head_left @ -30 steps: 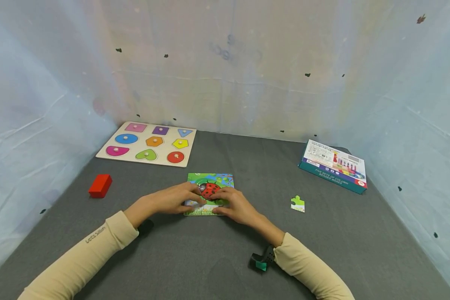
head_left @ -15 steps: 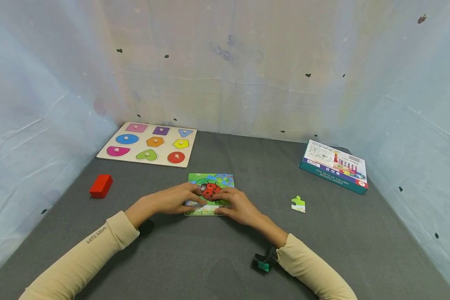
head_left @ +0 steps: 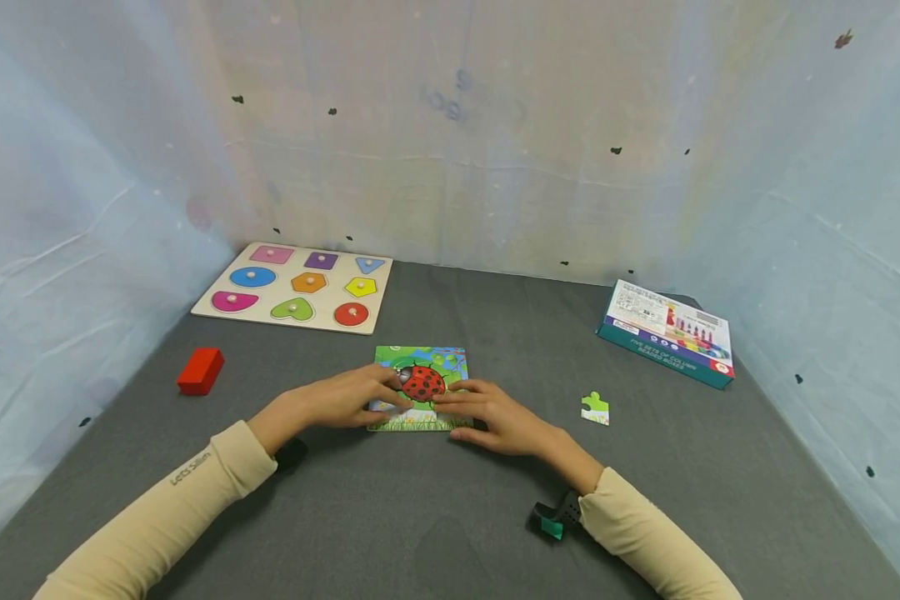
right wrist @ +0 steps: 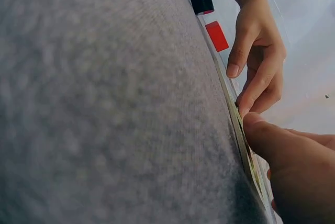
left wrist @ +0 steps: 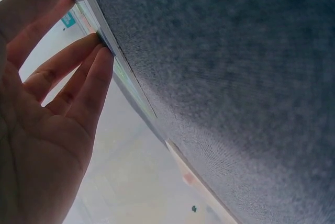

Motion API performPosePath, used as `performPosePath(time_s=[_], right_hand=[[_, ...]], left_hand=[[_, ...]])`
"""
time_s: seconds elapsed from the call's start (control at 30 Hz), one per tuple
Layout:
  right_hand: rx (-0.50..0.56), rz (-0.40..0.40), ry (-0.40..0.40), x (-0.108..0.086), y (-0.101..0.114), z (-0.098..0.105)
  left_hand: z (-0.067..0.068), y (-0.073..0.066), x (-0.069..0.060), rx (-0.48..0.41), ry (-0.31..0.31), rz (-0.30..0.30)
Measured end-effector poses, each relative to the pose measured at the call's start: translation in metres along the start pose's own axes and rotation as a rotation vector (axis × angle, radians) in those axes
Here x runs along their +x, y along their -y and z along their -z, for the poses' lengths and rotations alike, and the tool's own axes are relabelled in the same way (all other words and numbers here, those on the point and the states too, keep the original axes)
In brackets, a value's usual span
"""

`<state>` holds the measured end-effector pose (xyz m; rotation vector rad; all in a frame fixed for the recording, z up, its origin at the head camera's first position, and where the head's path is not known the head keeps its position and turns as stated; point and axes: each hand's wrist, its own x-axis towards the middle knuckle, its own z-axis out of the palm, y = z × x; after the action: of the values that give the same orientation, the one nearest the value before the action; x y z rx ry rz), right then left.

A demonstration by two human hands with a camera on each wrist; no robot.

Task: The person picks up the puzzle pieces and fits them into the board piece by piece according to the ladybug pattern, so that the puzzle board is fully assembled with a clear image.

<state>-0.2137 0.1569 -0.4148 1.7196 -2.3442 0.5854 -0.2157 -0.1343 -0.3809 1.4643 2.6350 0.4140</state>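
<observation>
A small ladybug jigsaw puzzle (head_left: 423, 382) lies flat on the dark grey cloth in front of me. My left hand (head_left: 345, 398) rests its fingertips on the puzzle's left part; in the left wrist view the left fingers (left wrist: 91, 85) touch its surface. From the other side, my right hand (head_left: 506, 419) lays nearly straight fingers on the puzzle's right part, covering some of it. Neither hand grips anything. A loose green and white jigsaw piece (head_left: 596, 408) lies to the right of my right hand.
At the back left lies a wooden shape board (head_left: 326, 302) with knobbed pieces. A red block (head_left: 201, 372) sits at the left, and a teal and white box (head_left: 663, 333) at the back right. Pale sheeting (head_left: 450, 158) walls the back and sides.
My right hand has slid right across the puzzle, its fingers straightening and uncovering more of the ladybug. The left hand stays in place.
</observation>
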Motion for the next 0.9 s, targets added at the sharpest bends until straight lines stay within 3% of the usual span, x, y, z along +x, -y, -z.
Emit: performPosePath(time_s=[0.9], right_hand=[[0.116, -0.072, -0.012, 0.0025, -0.0047, -0.0098]], left_hand=[[-0.0025, 0.0016, 0.0008, -0.009, -0.004, -0.011]])
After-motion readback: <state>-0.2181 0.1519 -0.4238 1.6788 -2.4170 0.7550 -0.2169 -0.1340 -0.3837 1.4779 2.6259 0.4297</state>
